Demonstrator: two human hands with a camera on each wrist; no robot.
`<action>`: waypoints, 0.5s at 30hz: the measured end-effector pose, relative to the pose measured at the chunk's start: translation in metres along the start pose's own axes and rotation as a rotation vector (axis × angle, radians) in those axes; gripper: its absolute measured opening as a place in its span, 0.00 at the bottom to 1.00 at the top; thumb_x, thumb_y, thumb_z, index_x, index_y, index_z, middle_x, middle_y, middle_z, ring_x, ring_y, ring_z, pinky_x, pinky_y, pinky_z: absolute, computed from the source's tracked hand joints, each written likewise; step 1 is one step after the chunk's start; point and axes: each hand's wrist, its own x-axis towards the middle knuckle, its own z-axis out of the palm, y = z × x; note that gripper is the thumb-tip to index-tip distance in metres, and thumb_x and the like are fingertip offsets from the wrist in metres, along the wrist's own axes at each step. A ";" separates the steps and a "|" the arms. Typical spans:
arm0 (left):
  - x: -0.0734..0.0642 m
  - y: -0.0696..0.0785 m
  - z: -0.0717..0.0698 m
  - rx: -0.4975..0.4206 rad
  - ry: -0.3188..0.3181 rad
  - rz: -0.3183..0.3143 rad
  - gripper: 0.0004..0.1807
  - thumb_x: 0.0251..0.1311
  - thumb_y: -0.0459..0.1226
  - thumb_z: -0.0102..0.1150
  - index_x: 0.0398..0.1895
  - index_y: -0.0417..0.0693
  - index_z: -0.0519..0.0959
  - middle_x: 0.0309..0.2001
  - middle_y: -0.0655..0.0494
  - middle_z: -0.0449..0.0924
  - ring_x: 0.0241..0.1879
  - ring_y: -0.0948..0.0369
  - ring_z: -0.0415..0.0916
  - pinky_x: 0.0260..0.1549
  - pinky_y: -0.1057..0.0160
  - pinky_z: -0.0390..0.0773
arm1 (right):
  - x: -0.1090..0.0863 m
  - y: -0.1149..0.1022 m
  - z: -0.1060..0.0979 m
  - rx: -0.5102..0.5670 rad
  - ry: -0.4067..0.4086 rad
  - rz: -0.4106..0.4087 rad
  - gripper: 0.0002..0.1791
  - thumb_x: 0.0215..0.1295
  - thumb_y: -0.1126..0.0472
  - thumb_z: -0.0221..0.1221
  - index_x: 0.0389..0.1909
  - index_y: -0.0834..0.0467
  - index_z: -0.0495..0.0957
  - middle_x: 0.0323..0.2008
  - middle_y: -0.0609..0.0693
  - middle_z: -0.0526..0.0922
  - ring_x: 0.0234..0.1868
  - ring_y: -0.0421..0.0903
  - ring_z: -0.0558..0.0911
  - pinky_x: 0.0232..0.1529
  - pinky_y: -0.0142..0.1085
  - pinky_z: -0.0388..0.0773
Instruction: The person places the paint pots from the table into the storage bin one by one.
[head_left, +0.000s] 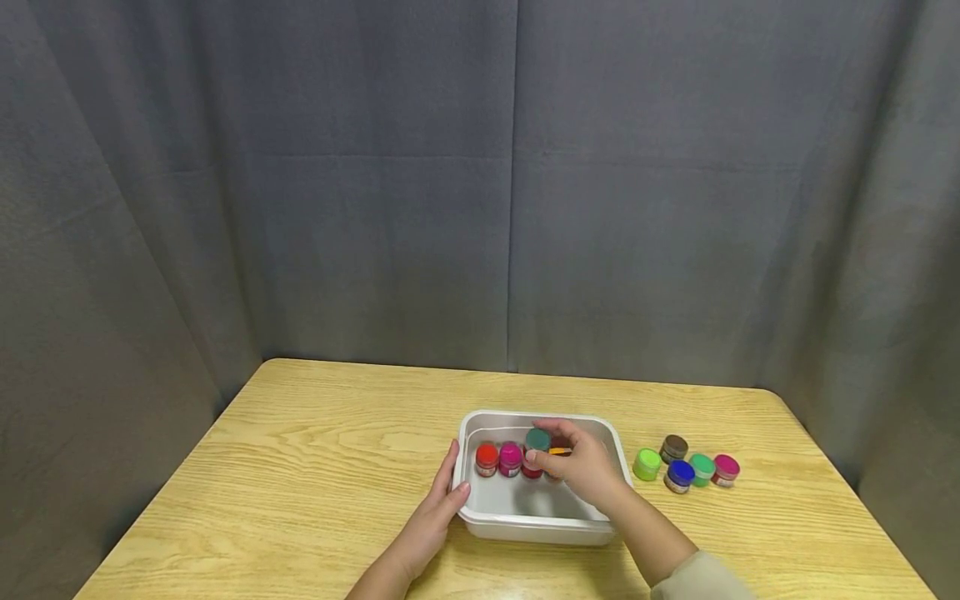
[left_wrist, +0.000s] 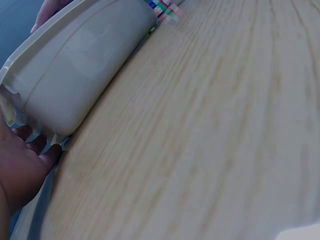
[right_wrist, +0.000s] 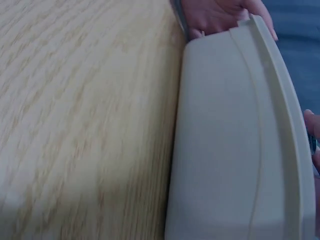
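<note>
In the head view a white plastic tub [head_left: 540, 523] stands on the table. My left hand [head_left: 432, 518] holds its left end, thumb at the rim and fingers along the outer wall; in the left wrist view the fingers [left_wrist: 37, 145] curl by the tub's corner. My right hand [head_left: 581, 467] pinches a small jar with a dark teal lid [head_left: 537, 440] between thumb and fingers, over the tub's inside. Below, in a row, sit an orange-red-lidded jar [head_left: 487, 458], a magenta-lidded jar [head_left: 511, 457] and more jars partly hidden by the hand.
Right of the tub stand several small jars: lime green [head_left: 647, 463], dark brown [head_left: 674, 447], blue [head_left: 679, 475], green [head_left: 702, 468] and crimson-pink [head_left: 725, 469]. The wooden table [head_left: 300, 467] is backed by a grey curtain [head_left: 375, 208].
</note>
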 end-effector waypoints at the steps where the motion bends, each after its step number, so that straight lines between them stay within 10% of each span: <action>1: 0.000 0.000 0.000 -0.001 -0.001 0.000 0.37 0.75 0.46 0.40 0.80 0.58 0.37 0.80 0.46 0.30 0.78 0.41 0.27 0.72 0.34 0.33 | 0.001 0.000 0.004 -0.007 -0.003 0.002 0.25 0.56 0.60 0.70 0.56 0.58 0.79 0.43 0.52 0.84 0.44 0.47 0.82 0.35 0.34 0.84; 15: 0.000 0.000 -0.001 0.005 -0.031 0.001 0.37 0.75 0.47 0.39 0.80 0.59 0.35 0.80 0.47 0.29 0.78 0.41 0.27 0.72 0.33 0.35 | 0.014 0.001 0.033 -0.062 -0.160 -0.166 0.25 0.54 0.63 0.71 0.53 0.67 0.78 0.43 0.59 0.85 0.41 0.47 0.83 0.40 0.30 0.80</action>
